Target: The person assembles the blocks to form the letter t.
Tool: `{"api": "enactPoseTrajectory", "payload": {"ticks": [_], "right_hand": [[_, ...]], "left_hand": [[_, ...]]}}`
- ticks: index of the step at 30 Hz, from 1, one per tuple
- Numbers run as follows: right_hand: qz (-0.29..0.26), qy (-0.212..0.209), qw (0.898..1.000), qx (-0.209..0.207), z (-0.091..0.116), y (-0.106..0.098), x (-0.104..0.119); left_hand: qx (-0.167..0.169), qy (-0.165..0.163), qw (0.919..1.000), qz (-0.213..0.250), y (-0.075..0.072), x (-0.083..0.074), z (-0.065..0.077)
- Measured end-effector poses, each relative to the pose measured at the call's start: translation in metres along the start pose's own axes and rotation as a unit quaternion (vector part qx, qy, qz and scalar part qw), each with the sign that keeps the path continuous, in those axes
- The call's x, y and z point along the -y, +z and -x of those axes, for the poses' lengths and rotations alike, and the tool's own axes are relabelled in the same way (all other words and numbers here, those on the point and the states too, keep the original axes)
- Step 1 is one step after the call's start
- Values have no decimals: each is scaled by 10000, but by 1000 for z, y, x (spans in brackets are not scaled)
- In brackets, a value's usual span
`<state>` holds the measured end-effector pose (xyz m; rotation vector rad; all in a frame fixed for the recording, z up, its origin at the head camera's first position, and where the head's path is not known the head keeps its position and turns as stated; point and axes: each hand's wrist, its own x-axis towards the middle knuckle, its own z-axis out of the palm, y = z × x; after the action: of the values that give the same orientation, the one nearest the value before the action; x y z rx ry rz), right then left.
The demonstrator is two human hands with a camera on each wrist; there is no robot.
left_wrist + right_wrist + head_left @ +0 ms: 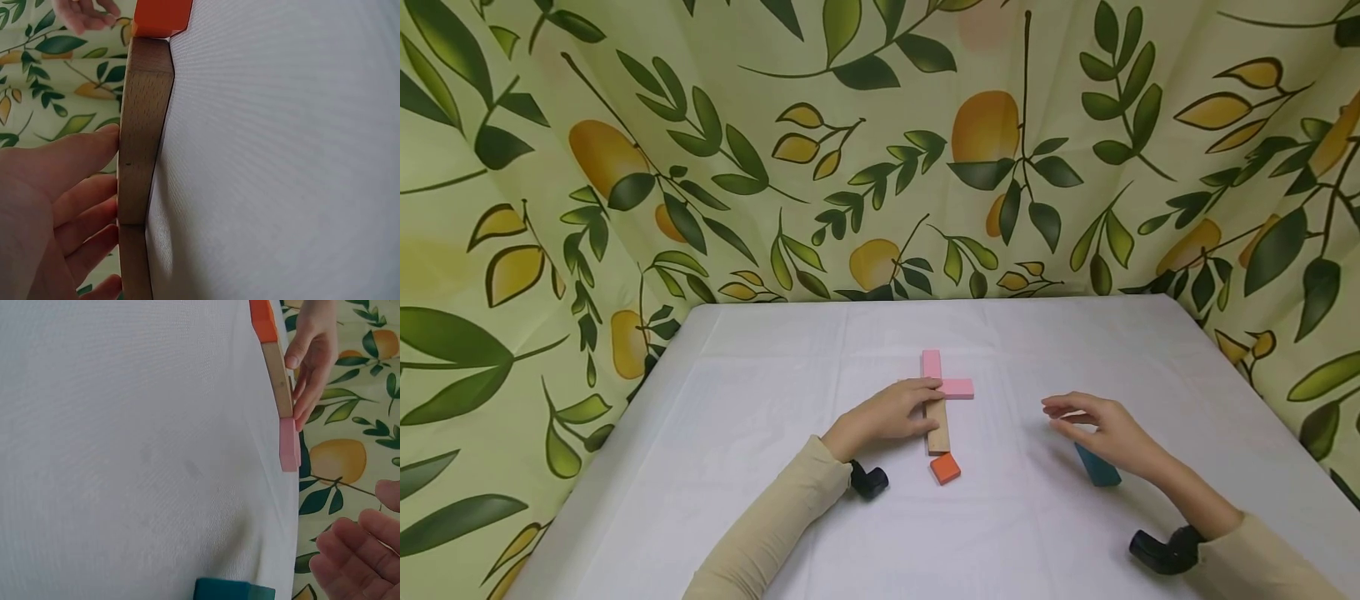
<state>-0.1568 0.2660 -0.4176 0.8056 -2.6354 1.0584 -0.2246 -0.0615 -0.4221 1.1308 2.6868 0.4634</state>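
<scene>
Flat on the table, two pink blocks (931, 364) and a plain wooden block (937, 429) meet under the fingers of my left hand (891, 408). Its thumb and fingertips rest at the top of the wood, fingers relaxed. A second wooden piece (134, 262) adjoins the first in the left wrist view, mostly covered by the hand from above. Against the near end of the wood lies a small orange block (945, 468), turned at an angle. My right hand (1105, 425) hovers with loose, empty fingers over a teal block (1099, 471), partly hiding it.
A white cloth (760, 392) covers the table. Behind it hangs a curtain (880, 167) patterned with leaves and fruit. Black wrist cameras (1165, 552) sit on both wrists, low over the cloth.
</scene>
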Motion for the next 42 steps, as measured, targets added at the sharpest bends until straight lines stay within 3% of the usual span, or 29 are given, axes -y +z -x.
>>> {"api": "enactPoseTrajectory", "payload": {"ticks": [24,36,42], "right_hand": [[339,1102,9919,-541,21,-27,-21],[270,1482,9885,-140,38,-29,-36],[231,1883,9817,158,44,-31,-38]], "left_hand": [[-38,6,10000,63,-1,-1,1],[14,-14,9999,166,-1,-1,0],[-1,-28,9999,115,-2,-2,1]]}}
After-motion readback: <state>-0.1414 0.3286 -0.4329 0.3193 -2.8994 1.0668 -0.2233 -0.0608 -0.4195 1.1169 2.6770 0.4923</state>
